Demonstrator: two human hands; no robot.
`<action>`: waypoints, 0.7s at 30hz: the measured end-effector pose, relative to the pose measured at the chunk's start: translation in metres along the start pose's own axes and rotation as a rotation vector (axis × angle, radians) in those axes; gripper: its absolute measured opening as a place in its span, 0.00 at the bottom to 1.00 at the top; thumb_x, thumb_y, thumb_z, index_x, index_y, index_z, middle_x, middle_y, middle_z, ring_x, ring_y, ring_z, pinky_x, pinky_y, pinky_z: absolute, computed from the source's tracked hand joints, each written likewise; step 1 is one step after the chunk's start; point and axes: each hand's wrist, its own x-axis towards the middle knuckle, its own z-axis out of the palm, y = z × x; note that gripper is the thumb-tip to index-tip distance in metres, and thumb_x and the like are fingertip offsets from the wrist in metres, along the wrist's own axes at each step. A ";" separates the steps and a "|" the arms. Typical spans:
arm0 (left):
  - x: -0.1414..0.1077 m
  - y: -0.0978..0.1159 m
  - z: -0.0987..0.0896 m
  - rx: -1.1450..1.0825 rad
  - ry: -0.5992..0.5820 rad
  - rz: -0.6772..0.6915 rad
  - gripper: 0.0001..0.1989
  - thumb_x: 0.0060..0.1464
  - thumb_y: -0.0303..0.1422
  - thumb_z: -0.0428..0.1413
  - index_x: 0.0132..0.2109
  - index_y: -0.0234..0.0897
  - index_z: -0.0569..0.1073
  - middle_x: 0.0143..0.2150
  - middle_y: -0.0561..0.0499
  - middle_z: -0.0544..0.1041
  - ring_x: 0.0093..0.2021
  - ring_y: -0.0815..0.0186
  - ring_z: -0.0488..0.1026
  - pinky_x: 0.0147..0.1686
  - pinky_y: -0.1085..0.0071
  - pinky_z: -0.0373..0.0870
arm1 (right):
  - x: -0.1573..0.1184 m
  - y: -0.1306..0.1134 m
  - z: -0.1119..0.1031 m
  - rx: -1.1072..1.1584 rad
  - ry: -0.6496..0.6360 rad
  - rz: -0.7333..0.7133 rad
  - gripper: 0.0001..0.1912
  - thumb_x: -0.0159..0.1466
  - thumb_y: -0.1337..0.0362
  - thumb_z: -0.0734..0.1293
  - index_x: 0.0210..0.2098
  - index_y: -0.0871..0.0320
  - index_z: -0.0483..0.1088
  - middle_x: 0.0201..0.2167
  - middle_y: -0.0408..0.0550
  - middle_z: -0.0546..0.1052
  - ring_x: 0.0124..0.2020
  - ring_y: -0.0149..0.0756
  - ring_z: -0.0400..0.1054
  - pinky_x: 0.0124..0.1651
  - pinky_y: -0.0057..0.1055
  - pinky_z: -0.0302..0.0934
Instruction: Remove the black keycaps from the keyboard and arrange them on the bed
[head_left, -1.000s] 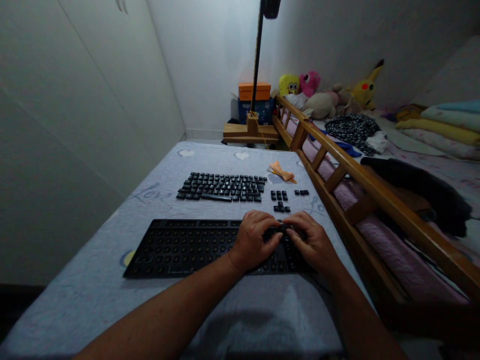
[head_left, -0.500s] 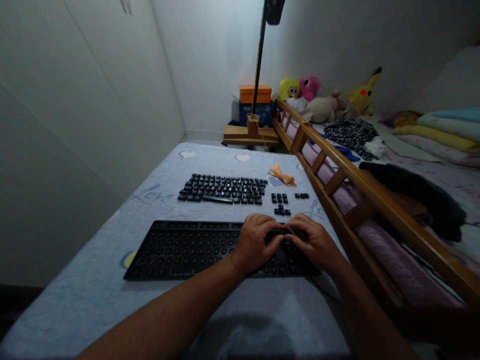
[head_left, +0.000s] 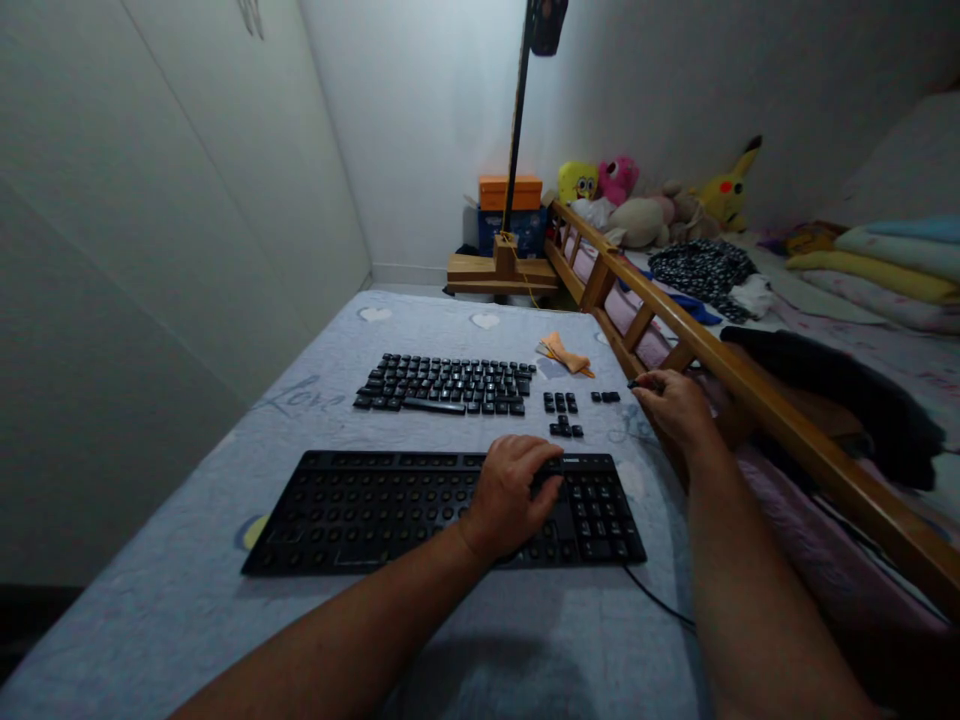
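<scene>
A black keyboard [head_left: 360, 510] lies across the bed, its caps off except for the number pad [head_left: 596, 505] at the right end. My left hand [head_left: 514, 495] rests over its right part, thumb and fingers apart. My right hand [head_left: 673, 405] is beyond the far right corner, fingertips pinched on a small black keycap [head_left: 637, 384]. Loose keycaps [head_left: 450, 383] lie in rows behind the keyboard, with smaller groups [head_left: 560, 402] to their right and a short row [head_left: 605, 397] just left of my right hand.
An orange cloth piece [head_left: 566, 354] lies behind the small keycap groups. A wooden bed rail [head_left: 697, 325] runs along the right side. The keyboard's cable [head_left: 660, 600] trails off the near right corner. A lamp stand [head_left: 517, 130] rises at the back.
My right hand has left the keyboard and moved away and to the right, beside the short keycap row, uncovering the number pad. My left hand has stayed over the keyboard.
</scene>
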 end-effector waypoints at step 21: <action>-0.002 -0.002 0.001 -0.014 -0.095 0.011 0.15 0.55 0.26 0.57 0.50 0.38 0.72 0.45 0.47 0.78 0.47 0.58 0.72 0.50 0.56 0.67 | 0.004 0.049 0.052 -0.162 0.017 -0.033 0.11 0.58 0.65 0.66 0.37 0.59 0.80 0.36 0.53 0.78 0.37 0.41 0.70 0.41 0.33 0.62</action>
